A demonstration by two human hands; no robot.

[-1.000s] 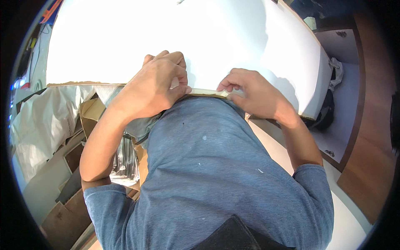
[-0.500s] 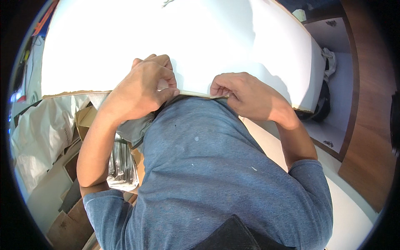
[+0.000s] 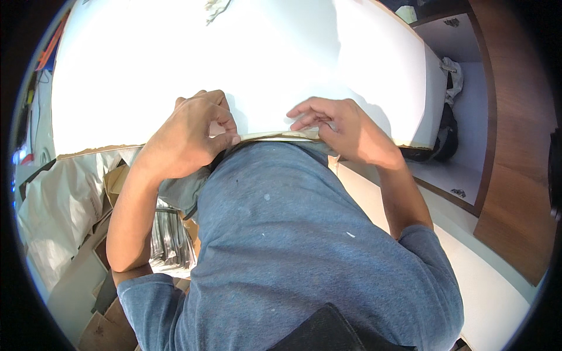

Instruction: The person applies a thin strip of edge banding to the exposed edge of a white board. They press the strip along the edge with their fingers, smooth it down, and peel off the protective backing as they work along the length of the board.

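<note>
A large white board point(image 3: 275, 70) with a rough brown edge lies in front of my body. Along its near edge, between my hands, runs a thin pale strip of edging point(image 3: 278, 135). My left hand point(image 3: 190, 134) pinches the strip's left part between thumb and fingers at the board's edge. My right hand point(image 3: 345, 128) is at the other end of the strip, its fingers stretched out and apart over the board, the thumb close to the strip. Whether that thumb touches the strip cannot be made out.
On the right stands a brown-edged open cabinet point(image 3: 468, 123) with a black item point(image 3: 446, 137) and crumpled white plastic. White plastic sheeting point(image 3: 61, 205), boards and a stack of shiny strips point(image 3: 171, 240) crowd the left. A crumpled scrap point(image 3: 216, 9) lies on the board's far part.
My right hand's fingers have uncurled and spread. The strip now stands up more from the edge between my hands. The left hand keeps its pinch; the whole view has shifted slightly.
</note>
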